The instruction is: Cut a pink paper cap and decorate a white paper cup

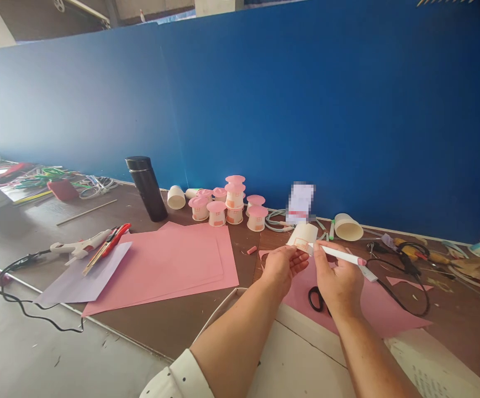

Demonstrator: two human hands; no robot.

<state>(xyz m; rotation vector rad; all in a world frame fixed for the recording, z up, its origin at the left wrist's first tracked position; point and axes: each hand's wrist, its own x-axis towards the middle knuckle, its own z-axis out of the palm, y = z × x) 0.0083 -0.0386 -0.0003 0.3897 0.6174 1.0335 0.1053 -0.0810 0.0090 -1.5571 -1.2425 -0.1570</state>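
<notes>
A white paper cup (306, 232) with reddish-orange drawn lines is tilted in my left hand (281, 267), which is shut on it. My right hand (341, 284) grips a white marker (342, 254) with a pink end; its other end is at the cup's side, though my fingers partly hide the tip. Below my hands lies a pink paper sheet (384, 310). On that sheet is a black scissors handle (315, 299), with the rest hidden behind my right hand. A small pink marker cap (252, 250) lies to the left of my left hand.
Decorated cups with pink round tops (235, 200) stand at the back. Plain cups (348, 228) lie nearby. A black bottle (147, 190), pink sheets (173, 260), a glue gun (84, 245) and a red cutter (107, 247) are leftward. Cables (409, 265) lie right; a blue partition (306, 99) rises behind.
</notes>
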